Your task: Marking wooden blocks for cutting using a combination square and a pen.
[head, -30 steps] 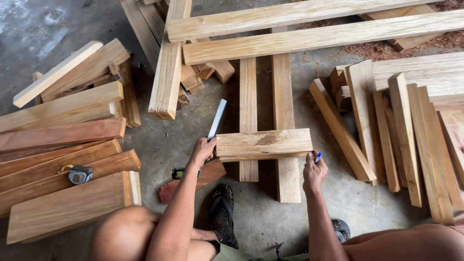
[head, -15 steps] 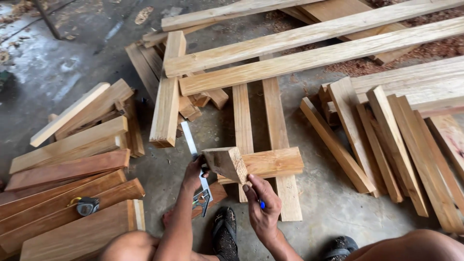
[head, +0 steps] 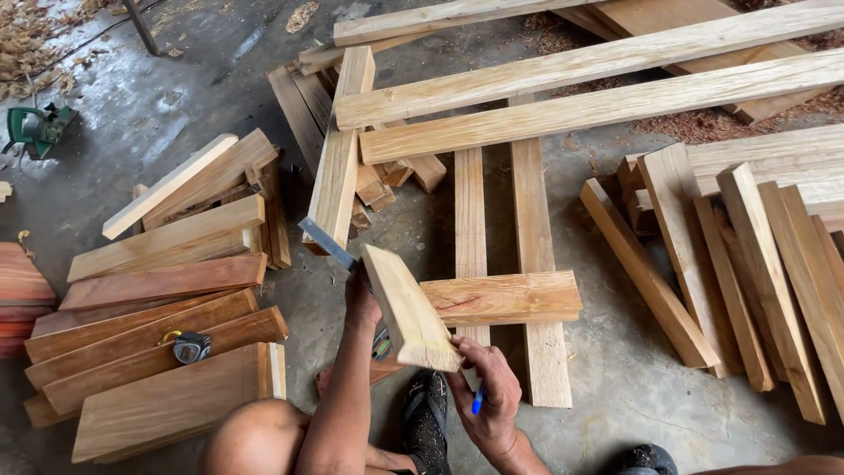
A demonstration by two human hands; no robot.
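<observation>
While I watched through the head camera, the left hand (head: 362,299) gripped the far end of a short pale wood block (head: 406,308), tilted up above the concrete floor (head: 176,114), together with a metal square (head: 327,244) whose grey blade stuck out to the left. The right hand (head: 488,391) was curled under the block's near end, fingers pressed to its raw, square-cut face, with a blue pen (head: 476,402) pinched in the same hand. Below the block, one short plank (head: 505,297) lay across two long slats (head: 470,229). Two long beams (head: 607,84) crossed the top of the scene. I saw no labels or packages; a tape measure (head: 190,347) with a yellow strap sat on the reddish boards (head: 158,330) at left, and a green power tool (head: 40,127) lay at the far left edge.
</observation>
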